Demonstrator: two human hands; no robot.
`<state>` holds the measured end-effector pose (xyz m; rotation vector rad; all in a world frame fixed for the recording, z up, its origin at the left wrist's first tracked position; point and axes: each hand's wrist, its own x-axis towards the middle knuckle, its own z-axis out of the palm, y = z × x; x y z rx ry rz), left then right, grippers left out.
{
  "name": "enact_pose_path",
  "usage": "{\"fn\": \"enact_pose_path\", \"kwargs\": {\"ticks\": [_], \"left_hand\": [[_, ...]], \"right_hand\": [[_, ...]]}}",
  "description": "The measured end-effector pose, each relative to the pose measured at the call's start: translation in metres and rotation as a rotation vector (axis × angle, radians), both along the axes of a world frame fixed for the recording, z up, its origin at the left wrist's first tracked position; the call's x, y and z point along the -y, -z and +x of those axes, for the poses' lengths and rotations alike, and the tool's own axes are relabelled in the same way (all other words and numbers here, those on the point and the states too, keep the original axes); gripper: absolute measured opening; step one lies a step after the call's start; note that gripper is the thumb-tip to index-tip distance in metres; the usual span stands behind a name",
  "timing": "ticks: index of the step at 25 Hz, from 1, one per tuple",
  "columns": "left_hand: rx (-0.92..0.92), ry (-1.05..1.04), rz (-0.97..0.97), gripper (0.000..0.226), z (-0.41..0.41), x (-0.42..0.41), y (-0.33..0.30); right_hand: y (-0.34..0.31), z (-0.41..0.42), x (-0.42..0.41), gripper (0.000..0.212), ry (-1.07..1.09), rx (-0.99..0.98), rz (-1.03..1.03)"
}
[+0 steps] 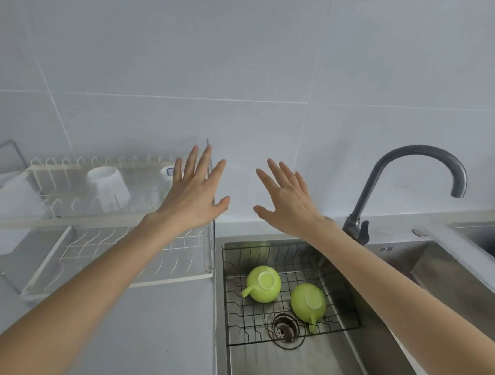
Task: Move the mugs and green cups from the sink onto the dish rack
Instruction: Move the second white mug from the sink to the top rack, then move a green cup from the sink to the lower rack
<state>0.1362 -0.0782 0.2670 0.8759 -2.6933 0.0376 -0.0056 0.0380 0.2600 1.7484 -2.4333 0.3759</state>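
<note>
While both hands – left (193, 195), right (289, 206) – hang spread and empty above the counter (155, 319), two green cups (263, 284) lie upturned in the sink (332, 358) at 5 o'clock. Glossy round sides could slip from fingers; a mug (107, 188) on the rack (141, 262) may be knocked.

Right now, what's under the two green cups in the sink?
Both green cups sit upside down on a black wire rack in the sink. Beneath the rack, the drain shows. Anything under the cup bowls is hidden.
</note>
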Motion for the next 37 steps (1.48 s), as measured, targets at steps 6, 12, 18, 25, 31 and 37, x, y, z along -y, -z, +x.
{"fn": "enact_pose_path", "kwargs": {"ticks": [6, 12, 18, 25, 31, 37], "left_hand": [[0.069, 0.039, 0.048, 0.073, -0.063, -0.039, 0.027], [0.170, 0.069, 0.140, 0.078, -0.120, -0.068, 0.074], [0.288, 0.059, 0.264, 0.080, -0.160, -0.086, 0.125], [0.411, 0.050, 0.404, 0.077, -0.190, -0.095, 0.183], [0.503, 0.024, 0.569, 0.077, -0.203, -0.096, 0.232], [0.476, -0.036, 0.801, 0.078, -0.221, -0.099, 0.278]], "right_hand": [[0.032, -0.055, -0.042, 0.073, 0.038, 0.025, 0.098], [0.074, -0.110, -0.073, 0.075, 0.056, 0.082, 0.192], [0.123, -0.155, -0.088, 0.077, 0.074, 0.154, 0.297], [0.185, -0.189, -0.091, 0.078, 0.096, 0.324, 0.426], [0.235, -0.201, -0.090, 0.077, 0.137, 0.522, 0.526], [0.286, -0.208, -0.081, 0.071, 0.224, 0.800, 0.586]]}}
